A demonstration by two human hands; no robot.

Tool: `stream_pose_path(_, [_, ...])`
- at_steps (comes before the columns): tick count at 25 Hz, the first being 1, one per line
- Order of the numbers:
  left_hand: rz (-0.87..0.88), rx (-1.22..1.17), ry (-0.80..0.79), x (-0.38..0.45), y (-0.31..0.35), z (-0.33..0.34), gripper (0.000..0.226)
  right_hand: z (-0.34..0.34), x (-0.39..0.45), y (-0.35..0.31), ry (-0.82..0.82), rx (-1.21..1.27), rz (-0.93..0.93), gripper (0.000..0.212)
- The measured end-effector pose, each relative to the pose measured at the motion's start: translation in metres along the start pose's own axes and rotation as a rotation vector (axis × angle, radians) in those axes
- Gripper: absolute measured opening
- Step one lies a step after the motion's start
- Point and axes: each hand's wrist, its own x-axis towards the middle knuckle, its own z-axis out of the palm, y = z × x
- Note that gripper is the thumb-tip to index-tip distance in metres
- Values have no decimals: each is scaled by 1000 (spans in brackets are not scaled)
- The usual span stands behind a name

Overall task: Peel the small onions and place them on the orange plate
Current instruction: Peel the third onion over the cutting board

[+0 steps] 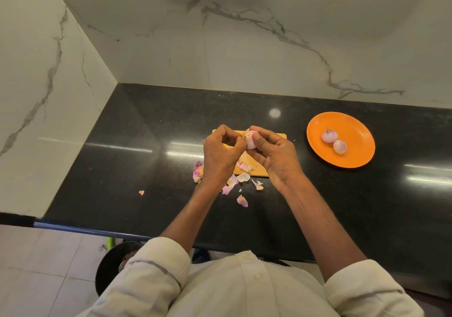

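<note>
Black countertop [122, 170], marble walls. Small onion [250, 140] above wooden board [281, 136], pinched between left hand [220, 155] and right hand [274, 158], fingers curled on it. Loose skins [242, 200] nearby. Orange plate [354, 155] rightward, two peeled onions [329, 136].

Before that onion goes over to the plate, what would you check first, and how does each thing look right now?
1. Onion held firmly: ok, right hand grips it, left hand picks at it.
2. Skin fully off: cannot tell, the fingers hide much of it.
3. Room on the plate: ok, only two peeled onions there.
4. Path to the plate free: ok, bare counter.
5. Peels out of the way: ok, they lie near the board.
</note>
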Motion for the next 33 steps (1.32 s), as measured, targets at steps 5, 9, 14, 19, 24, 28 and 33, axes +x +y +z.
stream_pose_path(5, [-50,-117,-12,1,-6,-4,13,-4,4,-2,-25,144,64,27])
stream_pose_path(9, [-48,-172,-138,2,-5,-5,34,-7,6,-3,0,54,9,33])
stream_pose_path(14, [-59,-162,-155,5,-6,-4,29,-9,8,-4,20,-102,-85,27])
stream_pose_path(19, [-126,-261,-127,6,-4,-6,32,-7,9,-4,-71,-179,-150,28])
stream_pose_path(24, [-139,-166,-151,6,-3,-5,34,-5,10,-1,-28,-343,-258,31])
stream_pose_path(28, [-106,-37,-98,2,-2,3,30,-5,13,4,-12,-486,-343,29])
stream_pose_path(33, [-78,20,-61,-5,-3,10,22,-5,12,6,2,-474,-331,26])
